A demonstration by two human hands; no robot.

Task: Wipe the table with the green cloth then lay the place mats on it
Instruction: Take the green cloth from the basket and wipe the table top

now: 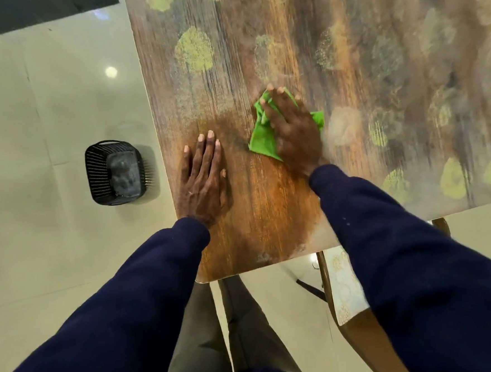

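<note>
- At the bottom edge of the view, the person's trousers (248, 325) stand over a pale tiled floor (53, 242), close against the near corner of the table.
- Just to the right, a wooden chair (362, 337) sits partly under the table edge. A pale patterned sheet (344, 289) lies on its seat; what it is cannot be told.
- Two dark blue sleeves reach forward, the left sleeve (130, 295) and the right sleeve (402, 247).
- The wooden table (269, 213) fills the middle and right. Its near corner is a clear warm brown.
- The left hand (201, 171) rests palm down on the bare wood near the left edge. Its fingers are straight and close together, and it holds nothing.
- Slightly farther and to the right, the right hand (292, 124) presses down on the green cloth (264, 138). Its fingers are spread and laid flat over the cloth rather than curled round it.
- The cloth lies crumpled on the tabletop, showing on both sides of the hand.
- Level with the hands, a black slatted basket (115, 171) stands on the floor to the left, apart from the table.
- Beyond the cloth, the tabletop carries a pale haze with yellow-green blotches (194, 50).
- Farthest off, at the top left, a dark mat (43, 11) lies on the floor.
</note>
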